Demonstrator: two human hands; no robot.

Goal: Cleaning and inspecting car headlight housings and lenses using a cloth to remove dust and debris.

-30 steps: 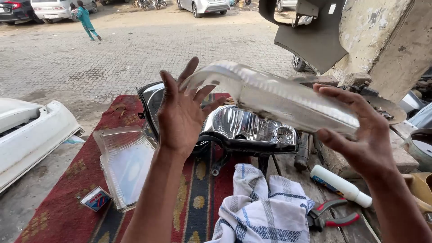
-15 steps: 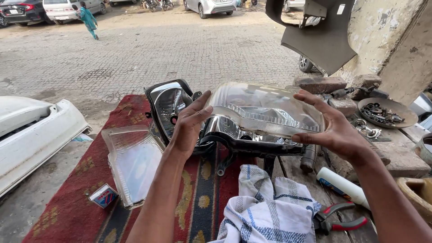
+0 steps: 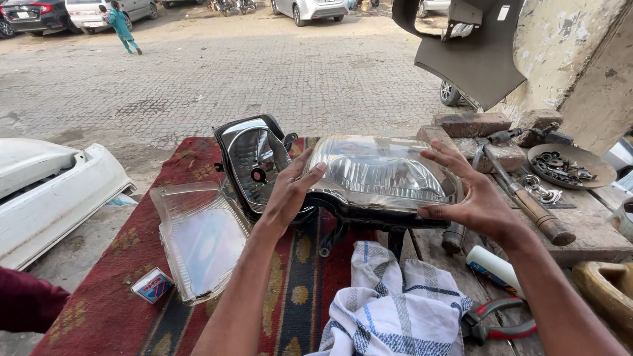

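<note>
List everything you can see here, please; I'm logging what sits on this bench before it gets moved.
clear headlight lens: 1, transparent, on the headlight housing, between both hands
headlight housing: 1, black with chrome reflector, on the rug
spare lens: 1, clear, on the rug, left of the housing
rug: 1, red patterned, over the bench
small box: 1, blue and white, by the spare lens
cloth: 1, white with blue checks, near edge
pliers: 1, red handles, right of the cloth
tube: 1, white, above the pliers
hammer: 1, wooden handle, right
dish of small parts: 1, metal, far right
bumper: 1, white, on the ground, left
left hand: on the lens's left edge
right hand: on the lens's right edge
</note>
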